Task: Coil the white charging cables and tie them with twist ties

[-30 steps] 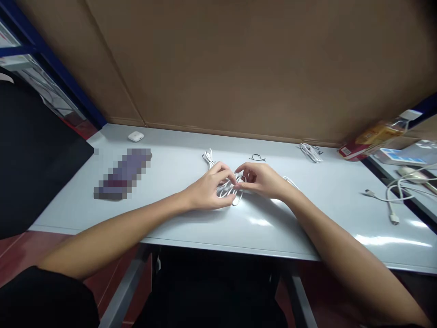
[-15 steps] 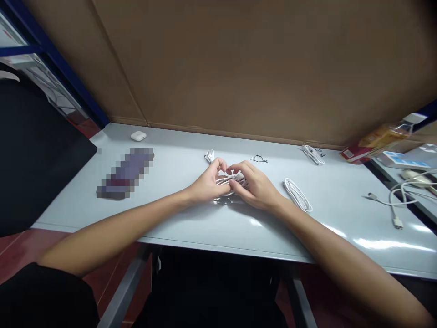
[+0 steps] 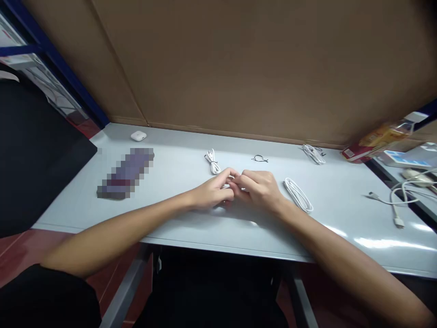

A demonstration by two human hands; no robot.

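Note:
At the middle of the desk, my left hand [image 3: 215,190] and my right hand [image 3: 260,189] meet, fingers bent and closed together. Between them is a white cable [image 3: 226,186]; only a sliver of it shows, the rest hidden by my fingers. Just beyond my left hand lies a small bundled white cable [image 3: 213,165] with a dark tie around it. A coiled white cable [image 3: 297,195] rests to the right of my right hand. Thin black ties [image 3: 260,158] lie on the desk beyond both hands.
Another white cable bundle [image 3: 314,155] lies toward the back right, near a red and yellow packet [image 3: 370,145]. Loose white cable ends [image 3: 398,222] hang over the right side. A white earbud case [image 3: 138,135] and a blurred-out dark object [image 3: 128,175] are at left.
My hands have closed in around the white cable, covering loops that showed before. My left hand has dropped slightly toward me, uncovering more of the tied bundle behind it.

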